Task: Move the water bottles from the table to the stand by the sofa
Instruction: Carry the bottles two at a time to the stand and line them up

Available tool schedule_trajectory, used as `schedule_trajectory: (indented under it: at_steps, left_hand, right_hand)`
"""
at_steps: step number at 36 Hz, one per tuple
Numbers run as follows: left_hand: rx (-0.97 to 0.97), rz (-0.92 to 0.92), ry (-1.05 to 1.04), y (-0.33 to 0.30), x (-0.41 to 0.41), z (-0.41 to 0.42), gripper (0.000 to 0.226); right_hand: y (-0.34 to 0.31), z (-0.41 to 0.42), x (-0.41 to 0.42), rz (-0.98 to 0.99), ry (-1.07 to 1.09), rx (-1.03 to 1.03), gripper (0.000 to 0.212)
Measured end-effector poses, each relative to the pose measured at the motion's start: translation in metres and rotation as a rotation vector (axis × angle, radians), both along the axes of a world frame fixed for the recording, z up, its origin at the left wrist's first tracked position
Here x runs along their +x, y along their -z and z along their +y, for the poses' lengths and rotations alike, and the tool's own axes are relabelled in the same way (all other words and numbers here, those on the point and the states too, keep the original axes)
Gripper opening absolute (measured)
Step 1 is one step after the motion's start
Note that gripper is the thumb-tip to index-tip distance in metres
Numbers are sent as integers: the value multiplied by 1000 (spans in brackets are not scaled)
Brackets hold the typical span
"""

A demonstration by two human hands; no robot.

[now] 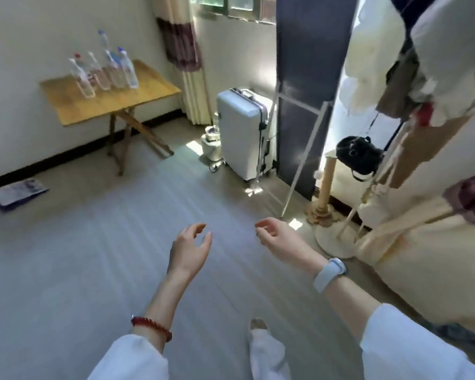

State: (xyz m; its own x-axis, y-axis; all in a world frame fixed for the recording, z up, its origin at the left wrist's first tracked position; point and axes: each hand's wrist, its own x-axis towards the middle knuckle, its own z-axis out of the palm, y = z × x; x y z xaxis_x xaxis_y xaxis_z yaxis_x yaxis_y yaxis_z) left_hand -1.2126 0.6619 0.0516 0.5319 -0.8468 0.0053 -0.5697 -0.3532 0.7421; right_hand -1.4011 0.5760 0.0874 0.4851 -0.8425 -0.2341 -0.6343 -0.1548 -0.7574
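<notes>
Several clear water bottles [104, 72] with blue, red and white caps stand upright in a cluster on a small wooden folding table [137, 101] against the far left wall. My left hand [189, 248] and my right hand [277, 238] hang in front of me over the floor, far from the table, fingers loosely curled and holding nothing. The right wrist carries a light blue watch, the left a red bead bracelet. No sofa or stand shows in this view.
A white suitcase [244, 133] stands by the curtain and a dark panel. At right a coat rack [332, 237] holds clothes and a black bag [358, 157]. A flat package [19, 192] lies on the floor by the left wall. Grey floor stretches between me and the table.
</notes>
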Motion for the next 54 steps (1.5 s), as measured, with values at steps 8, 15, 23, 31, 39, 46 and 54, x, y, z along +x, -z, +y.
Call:
schedule_trajectory:
  at_steps: [8, 15, 23, 31, 39, 46, 54]
  left_hand:
    - [-31, -79, -148, -21, 188, -157, 29]
    - [-74, -116, -313, -58, 339, -227, 27]
    - [-7, -99, -549, -34, 525, -250, 27]
    - [-91, -117, -615, -50, 731, -344, 27]
    - [-114, -71, -515, -47, 870, -493, 33]
    - [-64, 46, -556, 9, 974, -628, 50]
    - [27, 164, -657, 50, 1080, -754, 60]
  right_hand:
    - [5, -177, 206, -18, -189, -26, 27]
    - [-12, -277, 388, -57, -310, -8, 27]
    - [-2, -346, 590, -64, -548, 3, 29]
    - [-15, -454, 791, -60, -563, -40, 30]
    - [-9, -582, 914, -137, -402, -32, 24]
    - [30, -728, 1029, -192, -250, -20, 36]
    - [81, -898, 1164, -173, -103, 42, 77]
